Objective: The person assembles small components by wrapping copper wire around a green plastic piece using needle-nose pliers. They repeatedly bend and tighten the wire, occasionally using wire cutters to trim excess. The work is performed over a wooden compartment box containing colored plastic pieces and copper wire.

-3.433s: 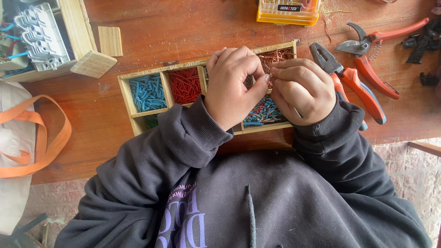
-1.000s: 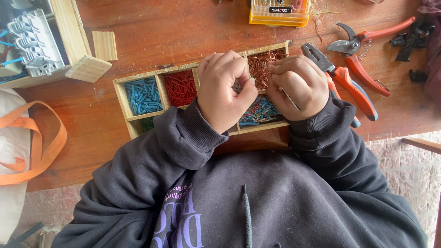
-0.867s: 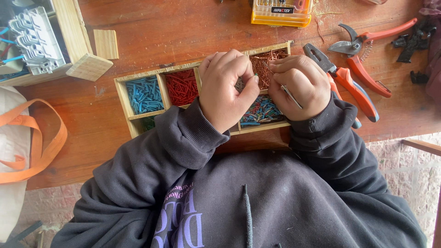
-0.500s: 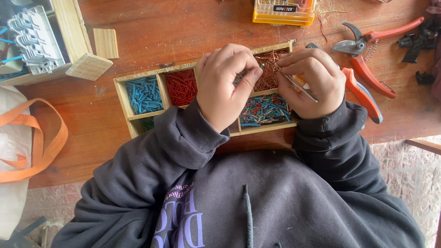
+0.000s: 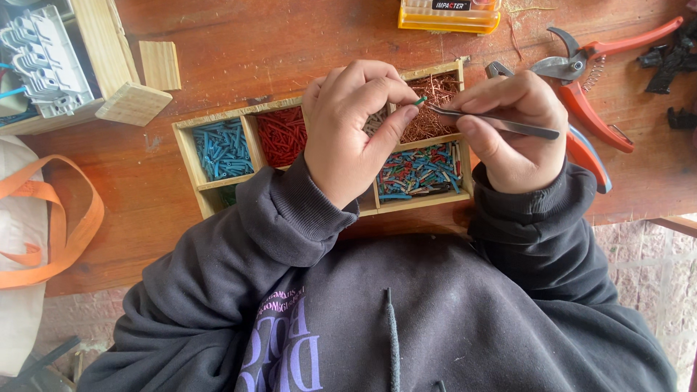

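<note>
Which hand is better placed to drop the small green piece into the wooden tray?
Probably the left hand: it pinches the green piece above the tray, while the right hand is busy holding tweezers.

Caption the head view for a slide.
Left hand pinches a small green wire piece; right hand holds tweezers above a compartmented wooden tray.

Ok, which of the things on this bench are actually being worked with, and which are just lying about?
In use:
left hand pinching a small green piece
right hand holding metal tweezers
wooden compartment tray of coloured bits

Lying about:
red-handled pruning shears
yellow plastic case
small wooden block
orange-strapped bag
</note>
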